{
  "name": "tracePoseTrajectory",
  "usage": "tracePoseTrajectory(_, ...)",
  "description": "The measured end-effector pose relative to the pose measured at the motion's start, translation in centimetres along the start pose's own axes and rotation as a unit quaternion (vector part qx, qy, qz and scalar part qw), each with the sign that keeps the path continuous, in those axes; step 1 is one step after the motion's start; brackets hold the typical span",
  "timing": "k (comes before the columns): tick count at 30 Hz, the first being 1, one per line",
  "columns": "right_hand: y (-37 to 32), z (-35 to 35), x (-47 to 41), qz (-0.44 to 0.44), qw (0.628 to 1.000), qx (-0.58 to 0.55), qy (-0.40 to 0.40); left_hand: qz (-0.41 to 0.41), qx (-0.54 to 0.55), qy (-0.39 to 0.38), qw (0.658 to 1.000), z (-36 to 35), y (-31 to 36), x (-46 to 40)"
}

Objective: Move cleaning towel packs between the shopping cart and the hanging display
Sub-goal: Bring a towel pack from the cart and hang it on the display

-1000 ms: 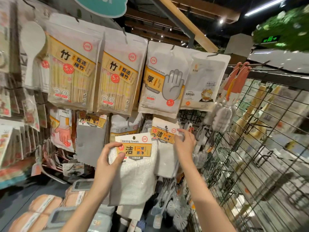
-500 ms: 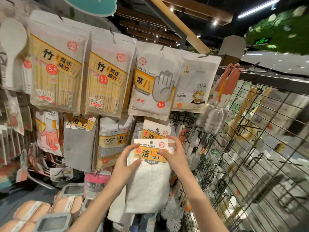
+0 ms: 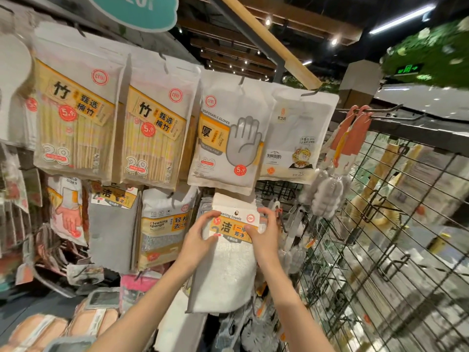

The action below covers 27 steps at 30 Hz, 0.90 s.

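Got a white cleaning towel pack (image 3: 229, 265) held up flat against the hanging display (image 3: 276, 191), right under the disposable gloves bag (image 3: 228, 138). Pinched by its yellow header card from both sides: left hand (image 3: 200, 237) with thumb on the card's front and fingers curled round the left edge, right hand (image 3: 265, 233) doing the same on the right edge, thumb on the front near the lower corner. Looks like another pack of the same towels (image 3: 228, 200) hanging just behind, its plain top edge poking out above the held card, directly below the gloves bag. Can't tell if the held pack's hole is on a hook or not, too blurry up there.

Rest of the wall, going off the gloves bag: two bamboo chopstick packs (image 3: 152, 138) side by side to its left, a white bag with a cartoon figure (image 3: 297, 138) touching it on the right. Below and left of the gloves bag, a cleaning sponge pack (image 3: 165, 224), then a grey cloth pack (image 3: 111, 224) further left. Off to the right of the gloves bag, fluffy grey brushes with orange handles (image 3: 327, 191) hung on a black wire grid panel (image 3: 380, 250).
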State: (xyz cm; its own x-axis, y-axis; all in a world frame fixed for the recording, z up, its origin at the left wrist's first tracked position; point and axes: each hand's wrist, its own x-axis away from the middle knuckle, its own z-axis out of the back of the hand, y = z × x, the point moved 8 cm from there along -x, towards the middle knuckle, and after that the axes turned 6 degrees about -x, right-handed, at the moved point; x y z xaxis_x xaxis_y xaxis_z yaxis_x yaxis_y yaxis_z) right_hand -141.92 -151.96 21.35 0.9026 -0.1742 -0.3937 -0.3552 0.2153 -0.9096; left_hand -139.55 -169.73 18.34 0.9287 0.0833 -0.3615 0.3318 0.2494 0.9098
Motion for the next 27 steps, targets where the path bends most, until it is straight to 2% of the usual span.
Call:
tracePoseTrajectory(5, 0.7, -0.6, -0.7, 0.014, 0.999, 0.047, -0.004, 0.018, -0.020, -0.010, 1.000, -0.6, -1.1, -0.8)
tracePoseTrajectory(8, 1.2, -0.9, -0.9, 0.035, 0.995, 0.095, 0.011, -0.020, -0.147, 0.028, 0.989, -0.8, -1.3, -1.2)
tracePoseTrajectory(11, 2.0, -1.0, -0.8, 0.070, 0.974, 0.216, 0.023, -0.093, -0.264, 0.072, 0.957, -1.1, -0.8, -1.2)
tracePoseTrajectory(13, 2.3, -1.1, -1.0, 0.093, 0.961, 0.259, 0.007, -0.153, -0.335, 0.098, 0.924, -1.3, -0.2, -1.4)
tracePoseTrajectory(16, 2.9, -1.5, -1.6, 0.120, 0.947, 0.291, -0.060, -0.181, -0.413, 0.072, 0.890, -2.2, -0.1, -2.6)
tracePoseTrajectory(19, 3.5, -1.9, -2.0, 0.124, 0.937, 0.305, -0.119, -0.144, -0.431, 0.011, 0.891, -3.3, -1.1, -3.9)
tracePoseTrajectory(27, 3.2, -1.7, -1.7, 0.172, 0.888, 0.399, -0.152, -0.158, -0.454, 0.011, 0.877, -3.2, -1.9, -4.4)
